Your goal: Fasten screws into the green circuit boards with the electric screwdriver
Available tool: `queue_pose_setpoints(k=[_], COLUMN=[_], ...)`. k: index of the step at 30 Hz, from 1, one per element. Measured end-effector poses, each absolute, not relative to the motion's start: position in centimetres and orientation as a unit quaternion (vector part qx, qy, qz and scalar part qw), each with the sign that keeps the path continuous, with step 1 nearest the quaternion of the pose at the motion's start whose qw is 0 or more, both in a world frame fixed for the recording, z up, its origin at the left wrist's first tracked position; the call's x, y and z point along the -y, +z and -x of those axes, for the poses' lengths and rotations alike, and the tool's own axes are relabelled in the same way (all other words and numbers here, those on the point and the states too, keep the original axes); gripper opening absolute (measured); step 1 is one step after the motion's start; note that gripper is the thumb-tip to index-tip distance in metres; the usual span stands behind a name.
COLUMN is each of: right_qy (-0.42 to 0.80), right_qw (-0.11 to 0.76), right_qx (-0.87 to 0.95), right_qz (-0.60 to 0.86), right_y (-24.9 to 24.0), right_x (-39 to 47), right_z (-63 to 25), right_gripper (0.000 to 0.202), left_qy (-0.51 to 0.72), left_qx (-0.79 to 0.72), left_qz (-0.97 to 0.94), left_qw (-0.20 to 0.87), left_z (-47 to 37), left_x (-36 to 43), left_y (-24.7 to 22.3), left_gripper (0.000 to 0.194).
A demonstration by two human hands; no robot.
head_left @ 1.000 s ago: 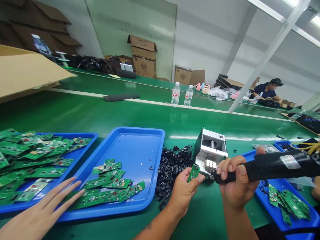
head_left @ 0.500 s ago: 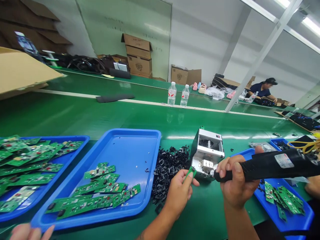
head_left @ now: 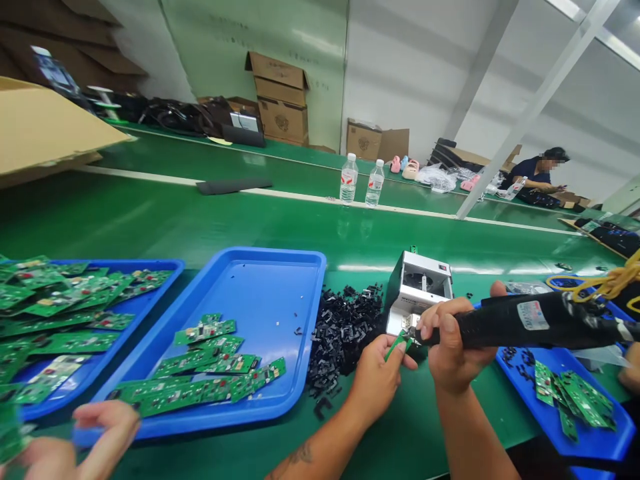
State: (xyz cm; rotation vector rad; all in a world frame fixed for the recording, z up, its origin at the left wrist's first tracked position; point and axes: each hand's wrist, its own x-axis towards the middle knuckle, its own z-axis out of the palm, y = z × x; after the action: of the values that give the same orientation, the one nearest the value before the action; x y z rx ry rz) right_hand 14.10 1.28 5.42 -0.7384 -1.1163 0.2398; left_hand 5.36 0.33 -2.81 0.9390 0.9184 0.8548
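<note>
In my left hand [head_left: 377, 377] a small green circuit board [head_left: 399, 345] is pinched between thumb and fingers. My right hand [head_left: 456, 340] is wrapped round a black electric screwdriver [head_left: 505, 323], held almost level, its tip meeting the board's end. Just behind both hands stands a silver and black screw feeder [head_left: 425, 277], its front partly hidden by my right hand. Left of it lies a heap of small black plastic parts [head_left: 345, 327]. A blue tray [head_left: 270, 280] with several green boards is further left.
Another blue tray [head_left: 177, 267] piled with boards is at the far left, with another person's hand [head_left: 107, 427] in front. A blue tray [head_left: 607, 440] with boards lies right. Two bottles [head_left: 349, 180] stand behind; a person [head_left: 535, 177] sits at the back right.
The screwdriver has moved left, and its tip now meets the board in my left hand. The other person's hand at lower left has risen further into view, with a green board beside it.
</note>
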Motion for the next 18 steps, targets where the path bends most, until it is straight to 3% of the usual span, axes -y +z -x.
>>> queue_pose_setpoints(k=[18], right_qy=[0.158], right_qw=[0.718], right_qx=[0.586], right_qz=[0.341], right_y=[4.52], right_x=[-2.07], right_z=[-14.46], right_gripper=[0.058], left_qy=[0.392], left_qx=[-0.414], left_qz=[-0.410], left_qw=[0.712], left_z=[-5.38], left_x=[-0.24], left_y=[-2.14], left_gripper=[0.035])
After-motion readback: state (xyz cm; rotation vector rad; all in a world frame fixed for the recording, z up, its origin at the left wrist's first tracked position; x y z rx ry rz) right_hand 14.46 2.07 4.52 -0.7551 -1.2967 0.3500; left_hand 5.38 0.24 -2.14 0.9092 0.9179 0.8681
